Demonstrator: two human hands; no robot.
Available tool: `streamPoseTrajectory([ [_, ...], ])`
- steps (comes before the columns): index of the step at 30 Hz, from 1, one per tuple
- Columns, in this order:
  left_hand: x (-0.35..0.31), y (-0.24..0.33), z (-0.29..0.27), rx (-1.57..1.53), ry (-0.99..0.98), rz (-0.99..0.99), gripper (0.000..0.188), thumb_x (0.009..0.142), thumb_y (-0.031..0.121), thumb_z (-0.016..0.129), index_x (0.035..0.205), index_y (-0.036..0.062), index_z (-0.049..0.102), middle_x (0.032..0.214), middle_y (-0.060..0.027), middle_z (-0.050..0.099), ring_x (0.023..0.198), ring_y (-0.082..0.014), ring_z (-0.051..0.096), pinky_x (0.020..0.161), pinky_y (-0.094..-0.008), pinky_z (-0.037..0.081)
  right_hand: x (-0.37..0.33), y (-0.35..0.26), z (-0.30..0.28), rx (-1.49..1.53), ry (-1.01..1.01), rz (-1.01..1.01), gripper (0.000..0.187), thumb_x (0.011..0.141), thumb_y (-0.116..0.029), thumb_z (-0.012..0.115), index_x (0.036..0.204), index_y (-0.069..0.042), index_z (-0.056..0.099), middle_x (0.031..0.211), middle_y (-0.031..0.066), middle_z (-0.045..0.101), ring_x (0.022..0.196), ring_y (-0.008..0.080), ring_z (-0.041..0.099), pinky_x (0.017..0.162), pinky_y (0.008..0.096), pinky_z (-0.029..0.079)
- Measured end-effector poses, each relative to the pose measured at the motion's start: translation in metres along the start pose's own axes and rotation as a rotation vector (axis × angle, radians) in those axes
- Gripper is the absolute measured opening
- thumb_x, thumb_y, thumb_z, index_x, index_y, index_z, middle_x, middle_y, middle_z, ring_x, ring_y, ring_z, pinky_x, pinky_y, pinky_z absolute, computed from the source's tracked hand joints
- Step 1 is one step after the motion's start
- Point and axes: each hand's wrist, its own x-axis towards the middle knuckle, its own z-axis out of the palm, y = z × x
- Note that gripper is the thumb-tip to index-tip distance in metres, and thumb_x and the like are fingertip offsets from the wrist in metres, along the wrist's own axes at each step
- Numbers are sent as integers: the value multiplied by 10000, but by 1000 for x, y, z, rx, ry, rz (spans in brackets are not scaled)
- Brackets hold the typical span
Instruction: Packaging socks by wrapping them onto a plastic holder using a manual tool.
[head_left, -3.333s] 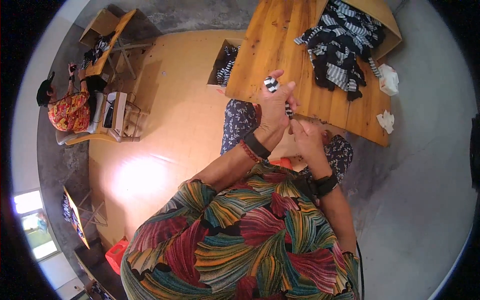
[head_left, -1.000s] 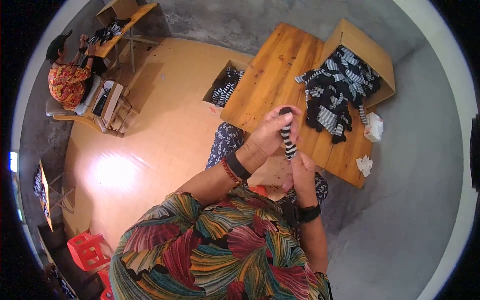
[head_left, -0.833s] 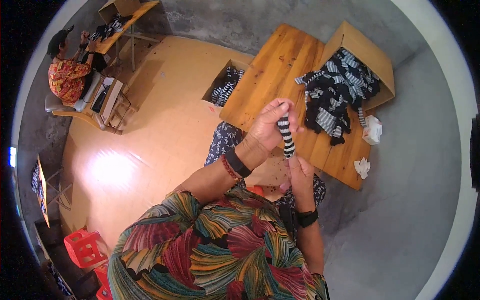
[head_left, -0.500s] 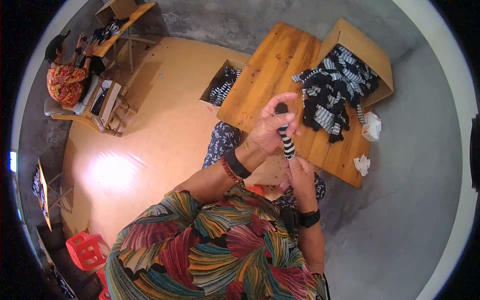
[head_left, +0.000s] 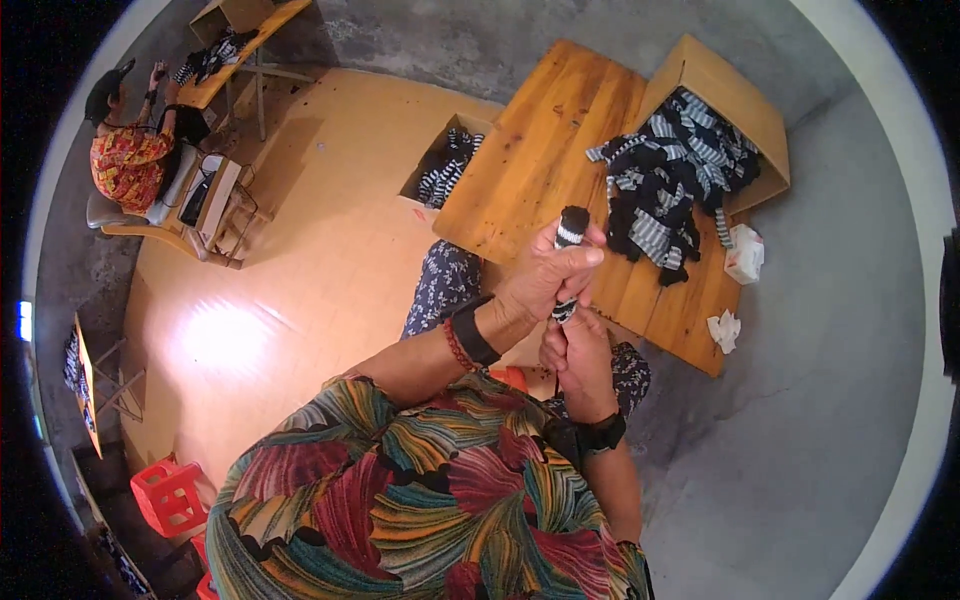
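Nearest is the wearer's leaf-patterned shirt [head_left: 440, 490], in red, teal and ochre, with both forearms reaching out past it. The right hand [head_left: 582, 350], a black band at its wrist, is curled in at the lower end of a black-and-white striped knit tube [head_left: 573, 228]. Just beyond it the left hand [head_left: 545, 278] wraps the tube's middle, thumb pressed across — the dark end sticks up past the fingers, over the near edge of a wooden table [head_left: 520, 150]. A black band and a red bead bracelet [head_left: 459, 345] circle the left wrist.

On the table's right, a crumpled tissue [head_left: 724, 330] and a white packet [head_left: 744, 254] lie near the edge. Farther along, a heap of striped knit pieces [head_left: 655, 235] spills from a tipped cardboard box [head_left: 745, 105]. Beside the table's left edge, an open carton [head_left: 408, 186] holds more striped pieces. Farthest off, upper left, a co-worker [head_left: 132, 168] sits at another table [head_left: 255, 52] — dark knitwear on it too.
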Motion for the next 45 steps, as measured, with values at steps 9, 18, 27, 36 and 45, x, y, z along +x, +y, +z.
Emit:
streamPoseTrajectory([
  [9,11,21,-17,-161,-140,-12,313,823,341,516,960,61,495,761,-100,556,651,-229,557,640,-363,461,-8,-23,-7,-253,15,-3,255,853,-292,490,716,-78,474,480,-28,362,366,62,304,354,202,273],
  [18,12,17,-10,-262,-140,88,222,804,256,559,970,115,514,733,-65,518,651,-208,525,737,-401,446,-15,-20,-17,-218,-6,60,254,862,-272,496,720,-63,518,547,-52,402,428,20,312,379,162,230],
  [27,11,10,-1,-131,4,329,287,757,64,588,1031,103,513,744,-60,523,694,-193,538,818,-413,421,-12,2,-24,-379,88,-166,289,873,-276,475,697,-50,509,538,-69,370,454,17,301,400,184,209],
  [36,9,11,7,-50,30,414,397,712,4,607,1086,64,486,745,-72,532,647,-167,531,761,-393,451,-2,2,-5,-381,111,-261,273,871,-259,484,707,-42,501,541,-77,348,453,20,277,409,187,199],
  [45,-6,4,5,-44,21,160,464,724,32,599,1151,42,418,739,-71,535,567,-135,494,655,-320,458,1,-12,7,-64,-9,-82,230,862,-258,488,764,-49,493,512,-43,371,392,42,298,373,185,229],
])
